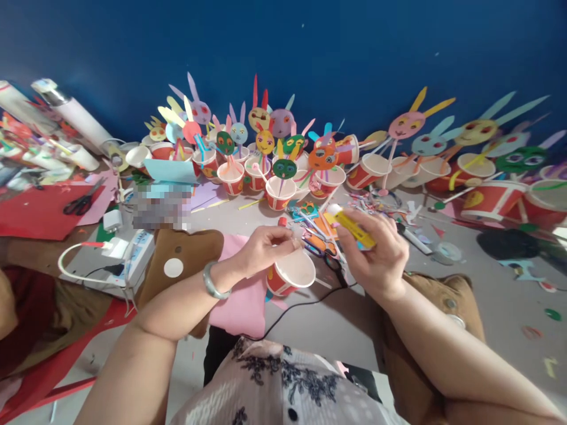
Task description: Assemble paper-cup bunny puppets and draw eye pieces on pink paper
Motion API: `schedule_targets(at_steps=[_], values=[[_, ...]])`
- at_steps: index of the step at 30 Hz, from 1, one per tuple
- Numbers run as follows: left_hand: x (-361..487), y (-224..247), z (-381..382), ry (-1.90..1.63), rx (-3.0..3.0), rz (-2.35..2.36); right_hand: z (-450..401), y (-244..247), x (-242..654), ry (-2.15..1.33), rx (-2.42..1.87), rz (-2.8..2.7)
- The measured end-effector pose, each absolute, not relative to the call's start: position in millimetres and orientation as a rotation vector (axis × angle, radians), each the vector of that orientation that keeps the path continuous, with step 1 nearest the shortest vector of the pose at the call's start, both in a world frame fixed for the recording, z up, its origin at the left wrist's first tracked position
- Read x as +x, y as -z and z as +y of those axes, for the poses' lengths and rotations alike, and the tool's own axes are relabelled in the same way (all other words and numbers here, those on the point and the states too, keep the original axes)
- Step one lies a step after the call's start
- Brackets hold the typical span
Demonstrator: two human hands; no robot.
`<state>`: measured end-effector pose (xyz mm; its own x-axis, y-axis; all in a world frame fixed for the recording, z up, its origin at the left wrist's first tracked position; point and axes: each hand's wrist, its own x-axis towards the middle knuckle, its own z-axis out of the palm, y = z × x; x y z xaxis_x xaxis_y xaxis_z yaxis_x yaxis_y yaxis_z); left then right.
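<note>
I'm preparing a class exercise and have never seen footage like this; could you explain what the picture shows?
No machine works here: a person wears the camera on the head, looking forward and down. Their bare right hand holds a yellow cylindrical tube with a white tip. The bare left hand has its fingers together by a red-and-white paper cup; what they hold is unclear. On the grey table, a pink sheet lies left of this cup; behind stand more paper cups with colourful paper faces, many long-eared.

Yellow glue stick (357, 229), tilted, white tip bared, red-and-white paper cup (280, 281), mouth up, nearby
</note>
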<state>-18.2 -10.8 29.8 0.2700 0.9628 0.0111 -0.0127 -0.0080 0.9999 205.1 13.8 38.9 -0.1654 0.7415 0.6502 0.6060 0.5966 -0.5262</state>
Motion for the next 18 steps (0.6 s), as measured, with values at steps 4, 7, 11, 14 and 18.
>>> schedule_targets(at_steps=[4,7,11,14,18], values=[[-22,-37,-4,-1.130,1.130,1.039,25,-37,208,-0.496,-1.139,-1.716],[-23,-41,0,-1.139,1.063,1.062,28,-32,204,-0.620,-1.148,-1.880],[-24,-44,1,-1.114,1.074,1.080,29,-31,201,-0.353,-1.221,-2.276],[-24,-44,1,-1.126,1.054,1.086,35,-42,210,-0.105,-1.387,-2.321],[-24,-43,2,-1.157,1.037,1.075,47,-59,236,0.001,-1.497,-2.330]])
